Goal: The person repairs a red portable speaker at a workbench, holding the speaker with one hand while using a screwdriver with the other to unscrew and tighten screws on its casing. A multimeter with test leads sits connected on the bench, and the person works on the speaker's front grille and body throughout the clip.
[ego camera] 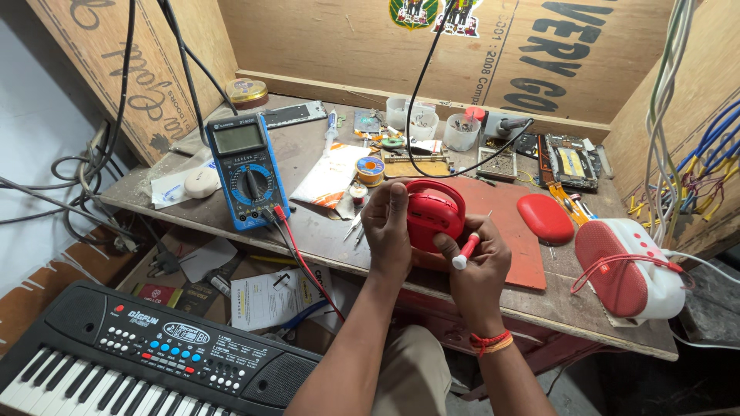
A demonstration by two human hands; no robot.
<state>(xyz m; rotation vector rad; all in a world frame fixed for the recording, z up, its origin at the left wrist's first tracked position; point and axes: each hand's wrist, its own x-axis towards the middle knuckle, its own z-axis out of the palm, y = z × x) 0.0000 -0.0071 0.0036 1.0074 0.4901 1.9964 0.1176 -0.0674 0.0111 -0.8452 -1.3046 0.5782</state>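
Left hand (pixel 388 231): closed around the left side of a small round red speaker shell (pixel 435 214), thumb up along its edge, shell held upright just above the bench (pixel 308 231) near its front edge. Right hand (pixel 479 258): fingers wrapped shut on a screwdriver with red and white handle (pixel 466 251); handle end points to 7 o'clock, shaft runs toward the shell and is hidden behind it. The two hands are close together, both meeting at the shell. A red and orange thread band sits on the right wrist.

Under the shell: a red-brown mat (pixel 509 231) lying flat on the bench. At 3 o'clock from the hands, on the mat's far edge: a red oval cover (pixel 546 219), lying apart from the shell. Further at 4 o'clock: a larger white speaker with red grille (pixel 628 270), on its side near the bench corner, a red cord looped over it.

At 9 o'clock: a blue multimeter (pixel 247 171), propped face up, red and black leads plugged in at its lower end and trailing off the bench edge. At 11 o'clock: a solder spool (pixel 371 170) beside a white packet. At 12 o'clock: clear plastic cups (pixel 461 131) holding small parts, against the plywood back wall. A black cable (pixel 420 85) hangs down from above at 12 o'clock.

At 8 o'clock, below bench level: a black electronic keyboard (pixel 139 358).
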